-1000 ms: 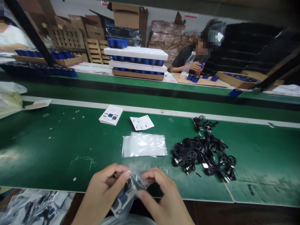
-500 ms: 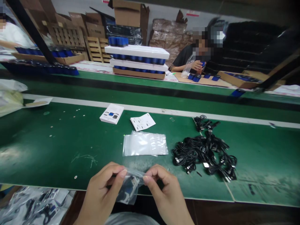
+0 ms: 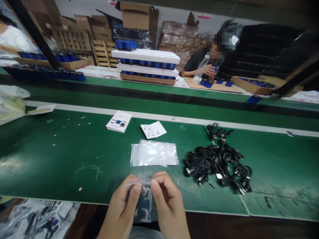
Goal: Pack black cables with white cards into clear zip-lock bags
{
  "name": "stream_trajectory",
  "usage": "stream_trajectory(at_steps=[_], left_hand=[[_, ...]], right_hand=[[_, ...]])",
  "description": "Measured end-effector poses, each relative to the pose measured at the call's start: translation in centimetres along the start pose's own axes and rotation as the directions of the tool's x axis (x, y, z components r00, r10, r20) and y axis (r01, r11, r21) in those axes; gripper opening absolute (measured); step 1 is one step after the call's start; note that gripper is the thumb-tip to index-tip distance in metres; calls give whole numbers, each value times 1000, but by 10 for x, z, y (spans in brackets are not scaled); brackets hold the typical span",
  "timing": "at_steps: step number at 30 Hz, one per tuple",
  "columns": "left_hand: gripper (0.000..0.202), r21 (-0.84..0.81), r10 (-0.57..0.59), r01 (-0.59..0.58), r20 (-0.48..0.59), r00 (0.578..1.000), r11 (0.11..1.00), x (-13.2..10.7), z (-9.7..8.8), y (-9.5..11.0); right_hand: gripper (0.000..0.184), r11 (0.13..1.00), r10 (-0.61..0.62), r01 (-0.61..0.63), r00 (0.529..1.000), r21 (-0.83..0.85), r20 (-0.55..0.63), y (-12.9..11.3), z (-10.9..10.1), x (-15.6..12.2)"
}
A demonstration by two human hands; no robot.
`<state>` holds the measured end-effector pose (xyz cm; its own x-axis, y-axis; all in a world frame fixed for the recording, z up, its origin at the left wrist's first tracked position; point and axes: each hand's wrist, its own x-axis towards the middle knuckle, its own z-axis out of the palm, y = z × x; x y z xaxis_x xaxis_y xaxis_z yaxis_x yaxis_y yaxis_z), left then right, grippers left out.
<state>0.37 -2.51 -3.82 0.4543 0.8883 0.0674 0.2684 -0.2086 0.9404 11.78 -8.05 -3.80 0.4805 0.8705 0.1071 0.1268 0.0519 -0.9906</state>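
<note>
A clear plastic bag (image 3: 144, 210) hangs at the table's front edge, pinched along its top by both hands. My left hand (image 3: 124, 202) grips the top edge between thumb and fingers; my right hand (image 3: 165, 199) does the same close beside it. Inside the bag are a cable with a metal plug and something dark that I cannot make out. Just beyond my hands lies a stack of flat clear bags (image 3: 152, 154). A folded printed leaflet (image 3: 154, 129) lies behind the stack, and a pile of black USB cables (image 3: 214, 161) is to the right.
A stack of white printed booklets (image 3: 119, 121) lies behind on the green table (image 3: 62, 152). Filled bags (image 3: 37, 217) sit in a box below at left. Across the bench are trays of blue items (image 3: 147, 61) and two people working.
My hands have come closer together along the bag's top edge, the left one moving right. The leaflet has shifted very slightly to the right.
</note>
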Motion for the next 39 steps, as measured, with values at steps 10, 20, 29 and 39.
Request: stream_trajectory(at_steps=[10,20,29,39], left_hand=[[32,52,134,-125,-210,968,991,-16,23,-12],[18,102,146,-158,114,983,982,5,-14,-1],[12,179,315,-347,182,931,921,1,-21,3],[11,210,280,-314,176,944,926,10,-33,0]], right_hand=[[27,989,-80,50,973,-136,-218,24,33,-28],[15,974,-158,182,972,-135,172,-1,-15,2],[15,939,-245,282,950,-198,192,-4,-16,-2],[17,959,-201,216,975,-183,96,-3,-22,2]])
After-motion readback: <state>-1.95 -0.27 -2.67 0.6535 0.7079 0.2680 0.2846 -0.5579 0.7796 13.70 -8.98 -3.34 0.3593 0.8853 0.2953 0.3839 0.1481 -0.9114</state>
